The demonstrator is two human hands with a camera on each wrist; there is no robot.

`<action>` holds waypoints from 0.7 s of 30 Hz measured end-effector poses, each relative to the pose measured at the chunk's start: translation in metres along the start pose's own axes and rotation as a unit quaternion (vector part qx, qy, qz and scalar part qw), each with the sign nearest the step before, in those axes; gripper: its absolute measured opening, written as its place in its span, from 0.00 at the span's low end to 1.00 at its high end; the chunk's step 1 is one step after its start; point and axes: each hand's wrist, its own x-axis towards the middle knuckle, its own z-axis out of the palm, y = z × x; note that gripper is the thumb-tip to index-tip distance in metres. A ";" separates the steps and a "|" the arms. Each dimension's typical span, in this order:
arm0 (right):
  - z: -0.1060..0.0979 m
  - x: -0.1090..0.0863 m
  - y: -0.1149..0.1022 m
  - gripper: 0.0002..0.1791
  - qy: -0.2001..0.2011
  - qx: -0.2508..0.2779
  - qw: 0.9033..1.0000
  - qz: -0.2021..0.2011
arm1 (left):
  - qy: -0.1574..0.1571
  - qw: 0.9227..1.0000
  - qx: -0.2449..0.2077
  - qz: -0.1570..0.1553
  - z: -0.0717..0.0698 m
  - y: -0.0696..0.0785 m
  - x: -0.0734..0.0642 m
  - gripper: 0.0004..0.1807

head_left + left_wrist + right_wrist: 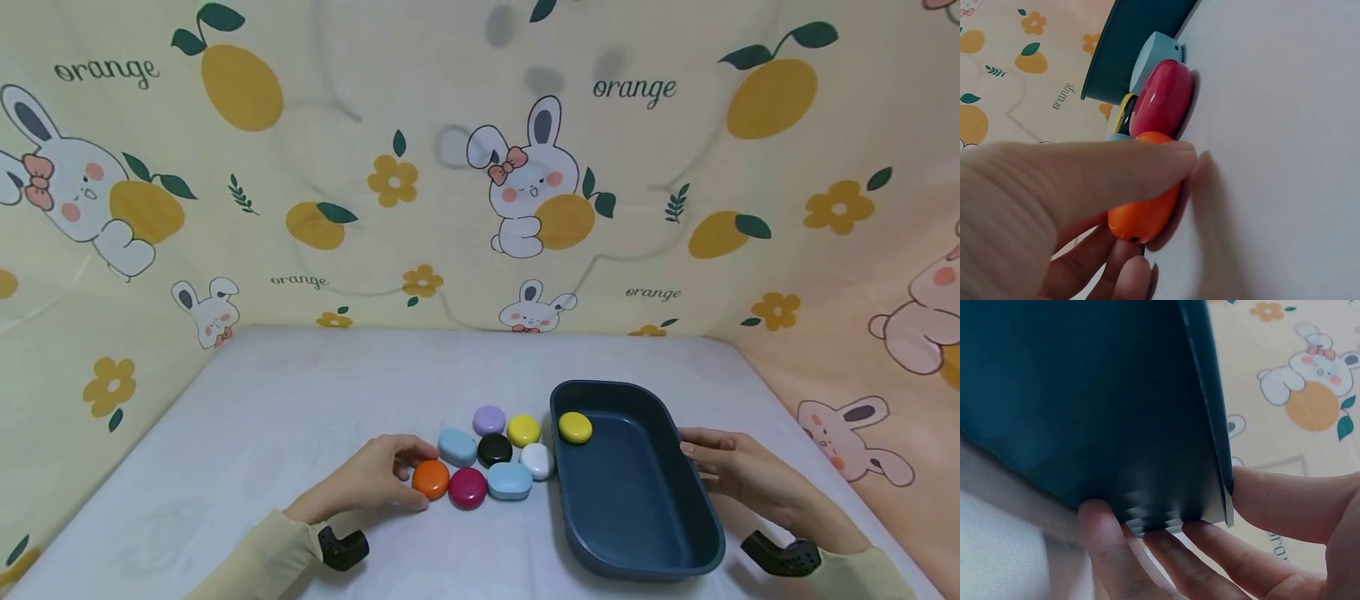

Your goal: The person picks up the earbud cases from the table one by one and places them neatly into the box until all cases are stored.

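My left hand [378, 475] pinches a round glossy orange bead [431, 480] between thumb and fingers, close over the white table. A small hole shows at the bead's end in the left wrist view. Right beside it sits a crimson bead [467, 488], in a cluster with two light blue beads [457, 447], a black [495, 450], a purple [489, 420], a yellow [523, 431] and a white one [537, 461]. My right hand [750, 475] holds the dark blue tray [637, 500] at its right side, thumb at the rim [1225, 469], fingertips against the outer wall. One yellow bead [575, 427] lies inside the tray.
The tray stands just right of the bead cluster, near the white bead. A cloth printed with rabbits and oranges [420, 192] hangs behind the white table [315, 375] and along both sides. Dark wrist devices [343, 548] sit at both cuffs.
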 end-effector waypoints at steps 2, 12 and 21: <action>0.001 0.000 0.000 0.31 0.006 -0.003 1.000 0.002 | 0.002 1.000 0.002 0.000 0.001 0.000 0.000 0.31; 0.002 -0.001 0.001 0.29 0.010 -0.002 1.000 -0.005 | 0.003 1.000 0.011 0.013 0.003 -0.008 -0.001 0.30; 0.002 -0.001 0.000 0.32 0.016 -0.009 1.000 -0.001 | 0.029 0.998 0.011 0.049 -0.010 0.000 -0.006 0.29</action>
